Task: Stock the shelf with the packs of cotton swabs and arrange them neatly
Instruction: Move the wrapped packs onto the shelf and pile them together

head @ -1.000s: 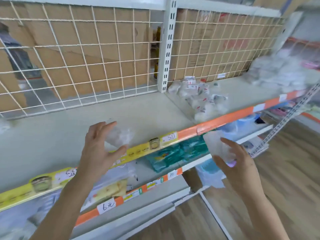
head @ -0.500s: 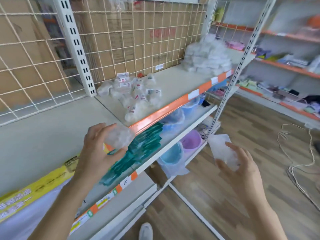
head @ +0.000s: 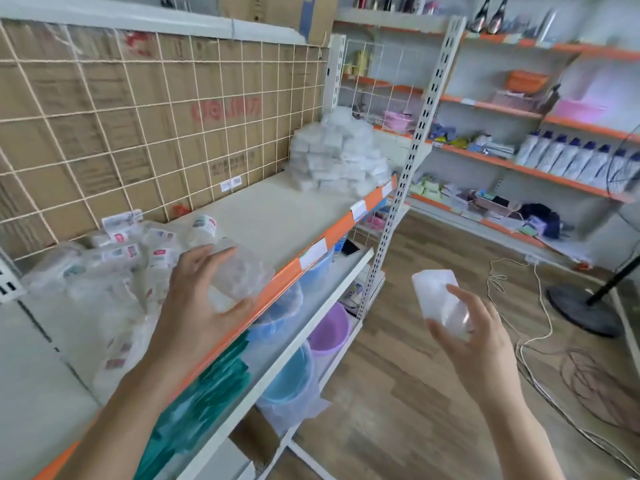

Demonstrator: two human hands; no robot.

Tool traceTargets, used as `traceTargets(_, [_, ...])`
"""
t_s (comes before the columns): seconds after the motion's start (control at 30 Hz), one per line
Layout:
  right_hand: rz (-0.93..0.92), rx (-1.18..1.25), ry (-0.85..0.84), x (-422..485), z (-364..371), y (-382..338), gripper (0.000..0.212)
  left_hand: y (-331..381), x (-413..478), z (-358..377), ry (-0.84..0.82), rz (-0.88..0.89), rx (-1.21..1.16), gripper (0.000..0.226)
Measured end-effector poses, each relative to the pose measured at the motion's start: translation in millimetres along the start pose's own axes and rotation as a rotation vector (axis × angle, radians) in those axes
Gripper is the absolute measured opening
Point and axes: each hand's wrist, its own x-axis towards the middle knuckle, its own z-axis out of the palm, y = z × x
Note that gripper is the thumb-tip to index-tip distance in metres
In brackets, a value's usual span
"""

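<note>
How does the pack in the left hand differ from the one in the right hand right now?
The left pack looks clear and crinkly; the right pack looks whiter and flat, with rounded corners. The left hand holds the left pack above the orange edge of the shelf; the right hand holds the right pack out over the wooden floor, away from the shelf. Both are plastic packs gripped between fingers and thumb.

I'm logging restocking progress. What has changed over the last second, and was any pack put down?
The person turned right along the shelf: the left hand with its clear pack went from the empty bay to the front edge beside the loose pile of packs. Nothing was put down or picked up. The right hand still holds its white pack off the shelf; the pile and far stack look unchanged.
</note>
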Motion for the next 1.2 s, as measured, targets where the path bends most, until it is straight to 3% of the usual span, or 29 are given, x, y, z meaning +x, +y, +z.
traceTargets(0.4, [0.060,0.011,0.016,124,29,57,0.052,-6,104,94,-0.047,-0.022,0.013,0.066])
traceTargets(0.83, [-0.131,0.096,-0.136,359,56,134,0.050,23,233,226,0.194,-0.155,0.101,0.064])
traceTargets(1.2, [-0.292,0.185,-0.321,470,102,145,0.044,23,300,273,0.206,-0.268,0.103,0.063])
